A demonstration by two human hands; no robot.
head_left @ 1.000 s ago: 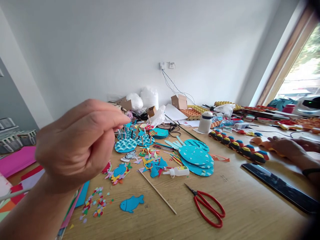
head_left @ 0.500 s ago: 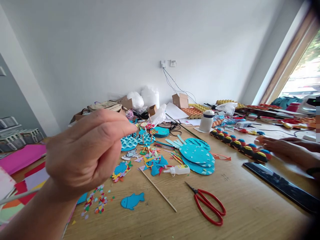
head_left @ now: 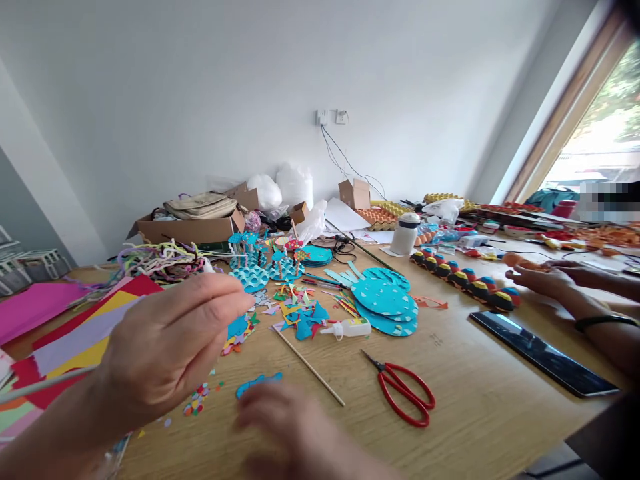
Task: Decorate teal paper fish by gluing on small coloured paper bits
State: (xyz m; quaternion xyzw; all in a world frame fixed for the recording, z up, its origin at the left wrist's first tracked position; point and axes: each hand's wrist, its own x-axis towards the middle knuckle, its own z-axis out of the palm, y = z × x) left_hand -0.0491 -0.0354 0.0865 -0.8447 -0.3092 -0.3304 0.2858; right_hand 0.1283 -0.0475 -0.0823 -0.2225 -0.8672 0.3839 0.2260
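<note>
My left hand (head_left: 175,340) is raised at the left over the table, fingers curled and pressed together. What they hold, if anything, is hidden. My right hand (head_left: 295,427) is low in the middle, smeared by motion, partly over a blue paper fish (head_left: 257,385); I cannot tell whether it touches the fish. Small round paper dots (head_left: 197,399) lie just right of my left wrist. Beyond the fish lies a thin wooden stick (head_left: 310,367). A glue bottle (head_left: 350,328) rests on its side near blue paper scraps (head_left: 305,320).
Red-handled scissors (head_left: 407,393) lie right of the stick. Blue speckled discs (head_left: 385,300) are stacked behind. At right are a black phone (head_left: 543,353), a painted egg-carton strip (head_left: 465,280) and another person's hands (head_left: 545,277). Coloured paper sheets (head_left: 95,320) lie at left.
My right hand has come into view from below, over the blue fish. My left hand has lowered slightly. The view has shifted, showing the box and pipe cleaners behind my left hand.
</note>
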